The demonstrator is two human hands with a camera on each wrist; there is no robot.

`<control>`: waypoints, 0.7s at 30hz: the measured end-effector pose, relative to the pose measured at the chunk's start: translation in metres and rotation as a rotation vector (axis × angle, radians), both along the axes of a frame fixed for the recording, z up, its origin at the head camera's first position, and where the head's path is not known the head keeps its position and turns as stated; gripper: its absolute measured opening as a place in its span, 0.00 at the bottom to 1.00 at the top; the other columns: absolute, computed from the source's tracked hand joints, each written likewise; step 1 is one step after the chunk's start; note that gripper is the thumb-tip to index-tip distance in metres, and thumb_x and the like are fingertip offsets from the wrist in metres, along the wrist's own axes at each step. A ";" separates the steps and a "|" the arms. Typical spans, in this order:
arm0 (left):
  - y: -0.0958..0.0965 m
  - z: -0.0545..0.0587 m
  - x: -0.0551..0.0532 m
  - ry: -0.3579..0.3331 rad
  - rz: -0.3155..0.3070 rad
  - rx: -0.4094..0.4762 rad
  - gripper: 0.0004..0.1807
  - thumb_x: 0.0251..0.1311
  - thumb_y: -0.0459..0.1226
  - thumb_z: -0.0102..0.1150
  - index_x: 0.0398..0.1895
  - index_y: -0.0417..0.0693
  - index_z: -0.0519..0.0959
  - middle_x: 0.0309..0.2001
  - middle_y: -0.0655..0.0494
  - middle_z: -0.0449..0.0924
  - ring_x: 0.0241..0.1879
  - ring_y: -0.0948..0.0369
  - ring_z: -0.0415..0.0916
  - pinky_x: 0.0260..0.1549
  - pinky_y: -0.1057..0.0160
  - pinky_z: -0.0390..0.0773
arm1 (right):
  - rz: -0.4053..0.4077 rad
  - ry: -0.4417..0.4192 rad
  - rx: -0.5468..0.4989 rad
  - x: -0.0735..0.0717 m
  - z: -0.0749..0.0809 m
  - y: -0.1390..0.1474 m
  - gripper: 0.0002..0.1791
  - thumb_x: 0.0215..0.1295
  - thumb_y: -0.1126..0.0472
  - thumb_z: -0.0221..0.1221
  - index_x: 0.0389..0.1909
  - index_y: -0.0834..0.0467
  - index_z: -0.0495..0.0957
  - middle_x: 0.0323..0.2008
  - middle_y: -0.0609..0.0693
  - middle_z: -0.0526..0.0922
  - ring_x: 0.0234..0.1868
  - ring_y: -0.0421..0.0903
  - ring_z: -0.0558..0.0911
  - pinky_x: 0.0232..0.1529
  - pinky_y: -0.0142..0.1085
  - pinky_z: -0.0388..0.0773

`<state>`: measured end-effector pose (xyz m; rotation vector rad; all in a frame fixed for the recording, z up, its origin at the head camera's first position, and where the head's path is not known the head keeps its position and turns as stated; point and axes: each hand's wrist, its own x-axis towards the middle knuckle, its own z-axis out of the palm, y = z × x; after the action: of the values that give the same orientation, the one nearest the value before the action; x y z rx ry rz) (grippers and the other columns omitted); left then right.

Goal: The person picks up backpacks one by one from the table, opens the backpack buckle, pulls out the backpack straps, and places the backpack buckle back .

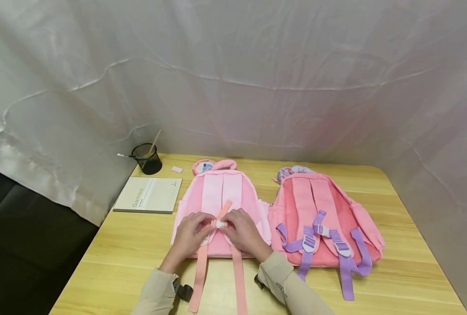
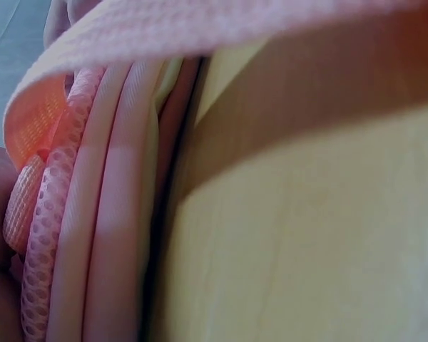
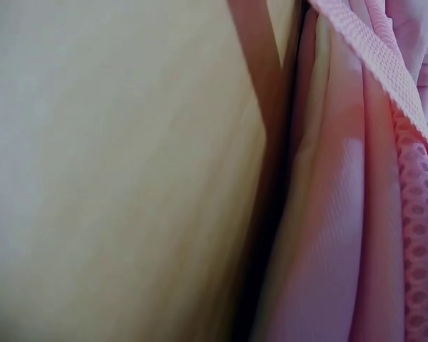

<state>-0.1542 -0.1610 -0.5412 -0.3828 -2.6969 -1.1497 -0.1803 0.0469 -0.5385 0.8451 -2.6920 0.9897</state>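
Partly behind fingers [image 1: 231, 218], white buckle [image 1: 219, 224].

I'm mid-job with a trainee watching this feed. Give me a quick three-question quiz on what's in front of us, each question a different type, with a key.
1. True or false: in the head view, the paler pink backpack lies to the left of the purple-strapped backpack.

2. What small part do the left hand and right hand both hold?

3. Fill in the blank: seen from the wearer's side, the black mesh cup stands just beyond the ____.

Key
1. True
2. The white buckle
3. notebook
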 end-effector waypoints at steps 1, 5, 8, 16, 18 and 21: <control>0.000 0.000 0.000 -0.002 -0.001 0.002 0.11 0.63 0.41 0.71 0.48 0.61 0.85 0.37 0.67 0.81 0.38 0.64 0.72 0.42 0.60 0.71 | 0.001 0.005 0.001 0.000 0.000 0.000 0.06 0.64 0.59 0.69 0.40 0.54 0.85 0.30 0.44 0.77 0.38 0.42 0.72 0.40 0.36 0.70; 0.000 0.000 0.000 0.006 -0.004 0.007 0.11 0.63 0.40 0.71 0.48 0.60 0.85 0.38 0.66 0.81 0.38 0.63 0.72 0.42 0.60 0.71 | 0.008 0.005 0.005 0.000 0.000 0.000 0.06 0.64 0.59 0.69 0.40 0.54 0.84 0.30 0.44 0.76 0.38 0.42 0.72 0.40 0.36 0.70; 0.000 0.000 0.000 0.028 -0.008 0.010 0.12 0.62 0.40 0.72 0.48 0.58 0.85 0.38 0.65 0.82 0.38 0.62 0.73 0.41 0.60 0.71 | 0.015 0.000 0.010 0.000 0.002 0.000 0.06 0.64 0.59 0.69 0.39 0.54 0.84 0.30 0.44 0.76 0.38 0.42 0.72 0.40 0.36 0.70; 0.000 -0.001 -0.001 0.036 -0.004 0.018 0.12 0.61 0.39 0.72 0.47 0.58 0.85 0.37 0.65 0.82 0.38 0.62 0.73 0.41 0.60 0.71 | 0.030 -0.004 0.036 0.001 0.003 0.000 0.05 0.66 0.60 0.67 0.39 0.55 0.82 0.32 0.45 0.76 0.39 0.43 0.72 0.41 0.37 0.72; 0.000 0.000 0.000 0.026 -0.001 0.016 0.12 0.61 0.38 0.72 0.47 0.58 0.85 0.36 0.65 0.82 0.38 0.62 0.73 0.41 0.60 0.71 | 0.033 -0.009 0.044 0.001 0.003 -0.001 0.05 0.67 0.60 0.67 0.39 0.55 0.81 0.32 0.45 0.75 0.39 0.43 0.71 0.41 0.36 0.72; 0.001 0.000 0.000 0.020 0.002 0.009 0.11 0.61 0.38 0.72 0.47 0.59 0.85 0.36 0.66 0.82 0.38 0.63 0.72 0.42 0.59 0.70 | 0.037 -0.010 0.046 0.001 0.002 -0.001 0.05 0.66 0.60 0.67 0.38 0.55 0.81 0.32 0.45 0.74 0.39 0.43 0.71 0.40 0.36 0.71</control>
<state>-0.1540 -0.1605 -0.5415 -0.3878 -2.6737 -1.1512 -0.1795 0.0462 -0.5362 0.9033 -2.7269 0.9456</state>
